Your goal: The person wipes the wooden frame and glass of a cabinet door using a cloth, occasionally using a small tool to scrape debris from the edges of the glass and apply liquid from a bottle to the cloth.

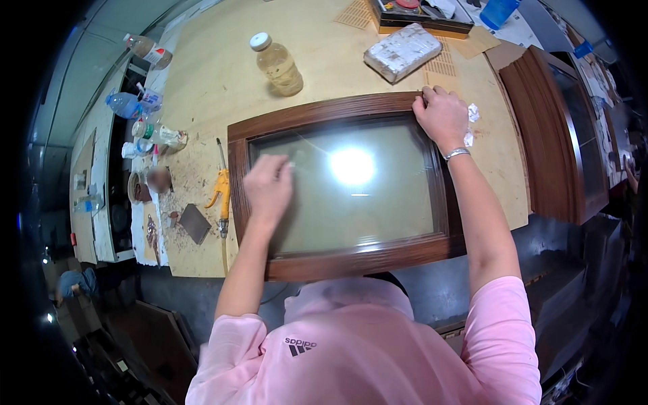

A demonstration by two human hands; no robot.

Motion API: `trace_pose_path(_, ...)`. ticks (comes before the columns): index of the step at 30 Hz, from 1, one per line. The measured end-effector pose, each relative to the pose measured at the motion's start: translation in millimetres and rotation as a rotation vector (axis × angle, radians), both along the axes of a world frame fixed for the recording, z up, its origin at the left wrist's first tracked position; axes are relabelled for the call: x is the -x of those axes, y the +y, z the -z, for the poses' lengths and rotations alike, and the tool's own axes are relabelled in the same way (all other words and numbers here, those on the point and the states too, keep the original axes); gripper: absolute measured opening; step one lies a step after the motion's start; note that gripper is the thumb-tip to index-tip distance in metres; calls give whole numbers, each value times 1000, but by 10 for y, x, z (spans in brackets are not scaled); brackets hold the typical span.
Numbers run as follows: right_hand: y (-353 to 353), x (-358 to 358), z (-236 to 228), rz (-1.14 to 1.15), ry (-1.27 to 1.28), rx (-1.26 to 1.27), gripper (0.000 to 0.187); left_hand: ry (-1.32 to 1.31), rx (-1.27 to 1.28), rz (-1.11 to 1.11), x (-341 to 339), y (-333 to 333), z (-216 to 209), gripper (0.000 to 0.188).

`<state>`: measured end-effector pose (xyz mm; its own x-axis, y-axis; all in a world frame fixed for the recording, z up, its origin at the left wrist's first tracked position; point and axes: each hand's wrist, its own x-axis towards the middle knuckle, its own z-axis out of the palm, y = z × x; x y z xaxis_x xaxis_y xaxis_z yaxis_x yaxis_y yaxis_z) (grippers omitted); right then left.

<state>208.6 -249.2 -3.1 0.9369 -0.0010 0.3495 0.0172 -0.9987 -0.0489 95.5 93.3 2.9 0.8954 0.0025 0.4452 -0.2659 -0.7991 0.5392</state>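
In front of me on the workbench lies a dark brown wooden-framed glass door (351, 262), its pane reflecting a bright lamp. My right hand (442, 118), with a metal band at its wrist, grips the far right corner of the frame, fingers over the outer edge. Over the left part of the glass is my left hand (268, 187), blurred by motion, its fingers curled together. Whatever it may hold is hidden. Just left of the frame lies a yellow air blow gun (220, 196) with a long thin nozzle and a hose.
Beyond the door stand a bottle of yellowish liquid (279, 67) and a white wrapped block (403, 52). Several bottles, a dark square pad (194, 224) and brown crumbs are at the left. Another dark brown framed panel (547, 135) leans at the right. A blue cup (499, 12) sits far right.
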Motion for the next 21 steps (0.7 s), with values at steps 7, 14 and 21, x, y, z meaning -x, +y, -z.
trace_pose_path(7, 48, 2, 11, -27, -46, 22, 25, 7, -273, -397, -181, 590, 169, 5)
trace_pose_path(14, -25, -2, 11, -14, -54, 31, 25, 91, -53, -279, -207, 495, 173, 10)
trace_pose_path(21, 6, -5, 32, -23, -53, 17, 26, 228, 183, -82, -65, 420, -33, 15)
